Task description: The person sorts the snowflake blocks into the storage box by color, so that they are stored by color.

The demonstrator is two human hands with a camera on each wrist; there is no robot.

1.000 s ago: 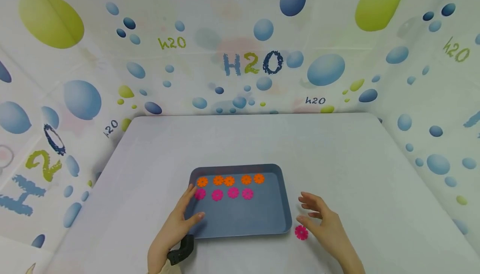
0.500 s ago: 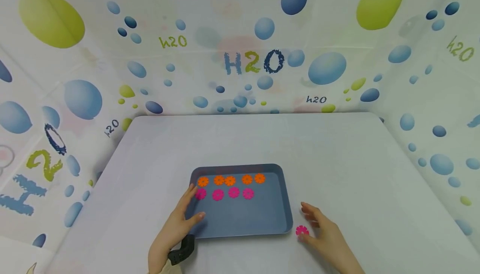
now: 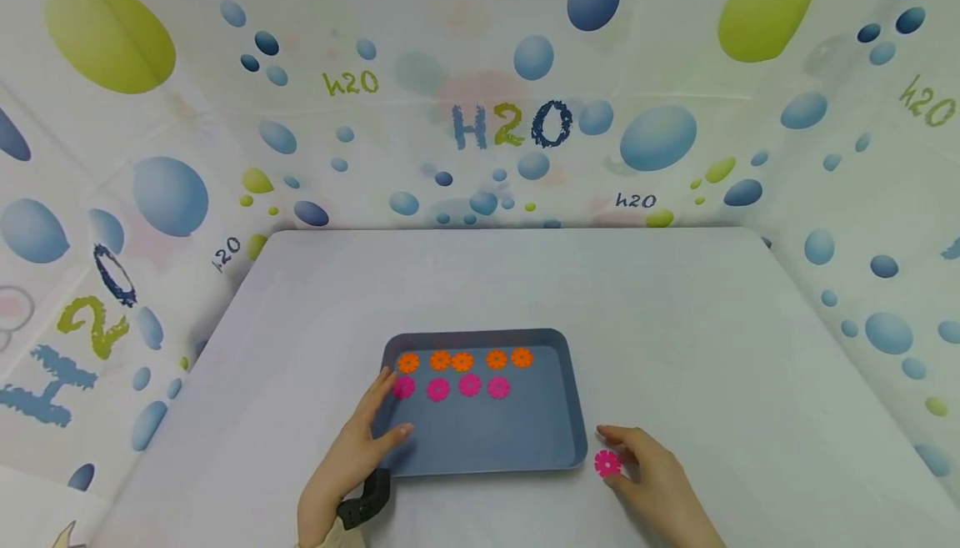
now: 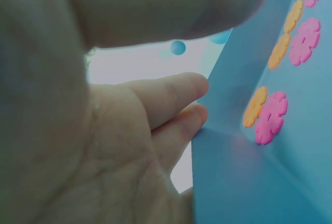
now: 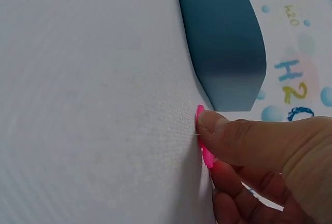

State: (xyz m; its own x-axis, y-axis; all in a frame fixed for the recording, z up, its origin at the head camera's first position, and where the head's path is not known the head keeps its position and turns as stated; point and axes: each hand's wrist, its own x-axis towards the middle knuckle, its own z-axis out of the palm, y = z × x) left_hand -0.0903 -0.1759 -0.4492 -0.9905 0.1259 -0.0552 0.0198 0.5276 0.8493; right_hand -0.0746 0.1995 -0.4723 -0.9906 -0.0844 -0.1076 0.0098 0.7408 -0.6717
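A blue-grey tray (image 3: 487, 439) lies on the white table. Inside are a back row of several orange flower-shaped pieces (image 3: 496, 359) and a row of several pink ones (image 3: 469, 385) before it. My left hand (image 3: 356, 448) rests at the tray's left side, fingers extended along the rim and thumb over the inside. Just right of the tray's front right corner, my right hand (image 3: 652, 477) has its thumb and curled fingers around a single pink flower-shaped piece (image 3: 607, 463). In the right wrist view the thumb (image 5: 228, 133) presses on this piece, seen edge-on; the index fingertip is partly hidden.
The white table (image 3: 675, 306) extends around the tray. Behind it and at both sides hangs a white sheet (image 3: 420, 31) printed with blue and green drops and "H2O". A black band (image 3: 365, 500) is on the left wrist.
The right hand has come down to the loose pink piece, its thumb meeting it and its fingers curling in. The left hand has stayed at the tray.
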